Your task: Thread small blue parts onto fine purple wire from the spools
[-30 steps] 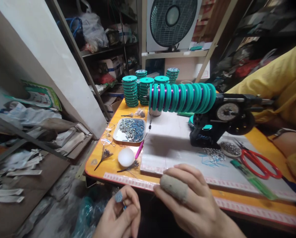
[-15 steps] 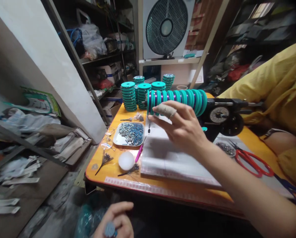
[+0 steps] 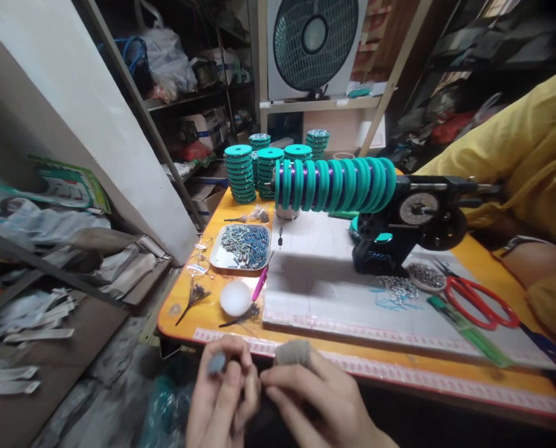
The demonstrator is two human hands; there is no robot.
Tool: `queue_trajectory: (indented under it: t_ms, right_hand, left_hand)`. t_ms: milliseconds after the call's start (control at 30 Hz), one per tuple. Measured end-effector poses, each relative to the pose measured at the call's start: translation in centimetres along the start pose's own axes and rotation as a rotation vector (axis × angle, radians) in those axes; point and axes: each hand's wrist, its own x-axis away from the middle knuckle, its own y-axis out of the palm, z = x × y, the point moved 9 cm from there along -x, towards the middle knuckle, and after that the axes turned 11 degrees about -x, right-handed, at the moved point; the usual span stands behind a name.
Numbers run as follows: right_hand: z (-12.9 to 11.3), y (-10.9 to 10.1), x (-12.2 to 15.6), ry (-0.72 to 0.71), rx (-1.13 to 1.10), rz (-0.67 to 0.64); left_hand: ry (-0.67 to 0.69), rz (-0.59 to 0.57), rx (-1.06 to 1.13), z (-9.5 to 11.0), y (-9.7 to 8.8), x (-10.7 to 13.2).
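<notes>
A small grey-blue piece [image 3: 216,363] shows at the left hand [image 3: 224,392], whose fingers curl; the right hand [image 3: 313,389] bends just beside it; whether either grasps anything I cannot tell; beyond them a white tray [image 3: 217,257] lies on the tabletop [image 3: 215,281]

Pale pillar or wall section [image 3: 101,124] at left; in view it slants. Behind it, dark metal shelving [image 3: 196,98] holds bags and boxes. Box fan [image 3: 338,43] sits on a light-coloured frame [image 3: 315,106]. Cluttered shelves [image 3: 483,62] at right, in shadow. Floor [image 3: 119,358] grey, littered. Table [image 3: 173,314] orange-yellow, corner rounded. Light falls on tabletop; shelf recesses dim. Bright patch, upper right: source unclear.
</notes>
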Motion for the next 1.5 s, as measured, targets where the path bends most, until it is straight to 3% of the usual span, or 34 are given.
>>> queue_trajectory:
  t_ms: [67,167,300,600,767,933,1200,1500]
  right_hand:
    - [1.0,-0.8,-0.1,0.113,-0.013,0.086]
    - [2.6,-1.2,0.1,0.248,-0.058,0.173]
    - [4.3,-1.6,0.3,0.347,-0.134,0.233]
    - [5.9,-1.0,1.5,0.501,-0.267,0.221]
    - [5.5,-1.0,2.1,0.452,-0.252,0.291]
    - [4.3,-1.9,1.8,0.334,-0.14,0.28]
    - [2.6,-2.4,1.7,0.177,0.064,0.149]
    - [1.8,-1.5,1.7,0.109,0.094,0.055]
  left_hand:
    - [-0.12,-0.071,0.051,-1.3,1.0,-0.5]
    - [-0.189,-0.126,0.061,-2.9,1.8,-0.6]
    - [-0.157,-0.145,-0.006,-3.8,2.1,-0.5]
    - [-0.041,-0.196,-0.224,-3.2,2.6,-0.4]
    - [-0.035,-0.117,-0.104,-3.5,2.4,-0.4]
    - [0.061,-0.049,-0.11,-2.6,1.5,-0.4]
    - [0.164,-0.208,-0.114,-1.3,1.5,-0.3]
    - [0.163,-0.231,-0.089,-1.5,1.5,-0.2]
